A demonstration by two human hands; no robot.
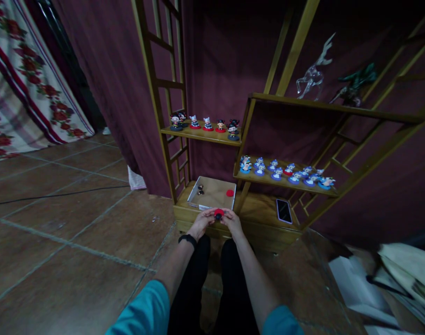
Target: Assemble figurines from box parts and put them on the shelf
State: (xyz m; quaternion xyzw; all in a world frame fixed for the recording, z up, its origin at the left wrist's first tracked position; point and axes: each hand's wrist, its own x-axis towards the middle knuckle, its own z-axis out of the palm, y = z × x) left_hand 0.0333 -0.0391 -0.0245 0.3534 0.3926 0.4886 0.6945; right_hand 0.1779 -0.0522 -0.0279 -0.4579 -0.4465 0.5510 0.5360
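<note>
My left hand and my right hand meet in front of the box, fingers closed on opposite sides of a small figurine. Its base looks red and its nearer part is black; finer detail is too small to make out. Just beyond my hands, on the cabinet's low ledge, lies a shallow open box. Inside it, a round red base sits at the right, and a few small black pieces lie at the left.
Several dark-haired and grey-white figurines stand on the upper left shelf. Blue and white figurines line the right shelf. A tablet or phone lies on the ledge. Above stand a clear deer ornament and a green sculpture.
</note>
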